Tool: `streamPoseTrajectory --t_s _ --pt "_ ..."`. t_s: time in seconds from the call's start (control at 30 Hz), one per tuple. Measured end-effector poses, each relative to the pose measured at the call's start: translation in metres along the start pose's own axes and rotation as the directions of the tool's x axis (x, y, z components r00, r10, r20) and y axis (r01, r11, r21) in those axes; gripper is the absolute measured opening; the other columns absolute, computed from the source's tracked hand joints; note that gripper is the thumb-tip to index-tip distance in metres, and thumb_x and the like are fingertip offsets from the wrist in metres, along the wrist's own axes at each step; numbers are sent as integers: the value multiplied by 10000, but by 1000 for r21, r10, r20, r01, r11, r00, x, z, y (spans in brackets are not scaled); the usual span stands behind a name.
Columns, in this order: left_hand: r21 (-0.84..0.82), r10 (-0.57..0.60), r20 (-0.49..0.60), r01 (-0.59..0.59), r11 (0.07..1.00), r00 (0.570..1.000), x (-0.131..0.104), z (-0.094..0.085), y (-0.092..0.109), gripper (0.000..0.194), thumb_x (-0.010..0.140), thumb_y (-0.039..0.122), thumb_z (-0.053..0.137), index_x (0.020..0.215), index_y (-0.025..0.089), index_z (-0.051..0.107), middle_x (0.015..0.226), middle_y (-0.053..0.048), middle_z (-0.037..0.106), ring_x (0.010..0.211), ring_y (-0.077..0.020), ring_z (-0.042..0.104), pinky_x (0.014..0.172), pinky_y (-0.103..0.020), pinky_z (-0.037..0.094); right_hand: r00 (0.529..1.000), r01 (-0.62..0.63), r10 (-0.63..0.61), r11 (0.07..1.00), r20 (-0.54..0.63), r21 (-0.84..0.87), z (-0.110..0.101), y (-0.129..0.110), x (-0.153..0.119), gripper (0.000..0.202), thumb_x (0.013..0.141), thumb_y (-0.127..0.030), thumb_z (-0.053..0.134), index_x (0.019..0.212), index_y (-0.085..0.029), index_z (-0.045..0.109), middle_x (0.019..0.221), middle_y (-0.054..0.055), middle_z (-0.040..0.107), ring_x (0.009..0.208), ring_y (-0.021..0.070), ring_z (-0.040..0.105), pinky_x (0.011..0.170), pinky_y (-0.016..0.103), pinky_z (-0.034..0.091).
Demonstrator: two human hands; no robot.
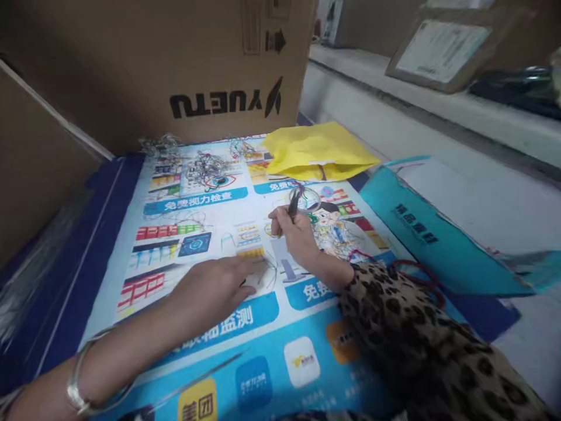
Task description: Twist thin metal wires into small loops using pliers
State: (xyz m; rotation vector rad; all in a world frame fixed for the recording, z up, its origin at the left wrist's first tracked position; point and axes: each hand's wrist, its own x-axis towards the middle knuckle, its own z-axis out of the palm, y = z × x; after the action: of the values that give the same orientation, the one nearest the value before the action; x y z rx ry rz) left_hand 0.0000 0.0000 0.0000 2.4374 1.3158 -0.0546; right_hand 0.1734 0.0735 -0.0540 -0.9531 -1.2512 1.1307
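Observation:
My left hand [219, 286] is low over the printed sheet, its fingers closed together and slightly blurred. A thin strand [275, 270] curves out beside its fingertips, and the grip on it is partly hidden. My right hand [298, 237] is closed around a slim dark tool [294, 203] that points up and away; its exact kind is unclear. Just beyond that hand lies a clear round ring [310, 200], like a roll of tape. Tangled thin strands with coloured bits [346, 234] spread to its right.
Tangled strands [208, 169] lie at the back of the printed sheet [258, 204]. A yellow bag [319, 149] sits back right, beside an open teal box [421, 225]. A large cardboard box [197, 58] stands behind. A red cord [421, 272] lies near my right sleeve.

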Motion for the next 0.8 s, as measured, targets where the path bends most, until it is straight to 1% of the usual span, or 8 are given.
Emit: streamPoseTrajectory --t_s 0.13,0.23,0.33,0.43,0.57,0.63,0.7,0.8 --pt "-4 41 -21 -41 999 999 7 14 9 351 864 281 449 1212 255 491 1213 -49 568 1078 -243 542 859 -385 473 1000 -4 5 1000 -11 23 -1 0 0 311 836 -461 482 749 -170 551 508 -54 485 479 79 445 483 219 350" --pt "-14 55 -49 -56 998 997 9 15 6 328 875 273 439 1199 273 489 1168 -30 585 1041 -221 559 823 -352 485 1000 -3 4 999 -18 40 -2 -1 0 306 843 -452 479 753 -169 555 502 -55 476 485 81 452 491 220 356" --pt "40 -65 -111 70 997 992 7 9 -5 279 890 294 415 1150 276 515 1074 -23 610 936 -212 599 727 -331 503 999 -9 11 998 -31 60 -4 -3 1 282 840 -433 487 758 -171 552 502 -57 467 483 81 443 492 220 358" --pt "177 -227 -231 270 947 946 6 4 -23 229 884 277 421 1048 199 561 1033 -72 601 920 -250 591 701 -359 497 998 -44 48 996 -45 74 -7 -8 6 229 821 -398 505 763 -179 536 514 -64 457 480 75 426 494 217 366" --pt "202 -208 -273 267 942 939 10 9 -41 207 870 255 445 995 161 581 1010 -99 597 966 -253 556 792 -373 475 995 -83 85 996 -43 30 -19 -20 18 154 753 -317 575 716 -179 518 518 -68 455 470 67 411 471 207 354" --pt "184 -146 -293 206 961 945 12 15 -46 215 870 230 441 1015 159 584 1014 -97 599 985 -248 539 837 -380 458 993 -113 112 993 -33 -37 -27 -27 26 147 731 -304 588 707 -176 519 534 -59 471 468 67 420 458 206 347" --pt "166 -79 -316 137 977 945 15 20 -48 241 868 214 439 1060 159 576 1030 -90 602 990 -244 527 869 -391 443 989 -148 150 966 -10 -212 -37 -34 33 151 741 -323 561 743 -177 524 585 -41 507 487 74 449 468 212 360" --pt "141 -5 -350 57 988 937 17 27 -51 283 865 206 436 1111 148 563 1070 -95 596 1010 -248 509 913 -415 419 982 -111 181 796 58 -595 -53 -41 42 182 794 -344 459 805 -180 536 669 -8 558 548 94 494 507 225 386"
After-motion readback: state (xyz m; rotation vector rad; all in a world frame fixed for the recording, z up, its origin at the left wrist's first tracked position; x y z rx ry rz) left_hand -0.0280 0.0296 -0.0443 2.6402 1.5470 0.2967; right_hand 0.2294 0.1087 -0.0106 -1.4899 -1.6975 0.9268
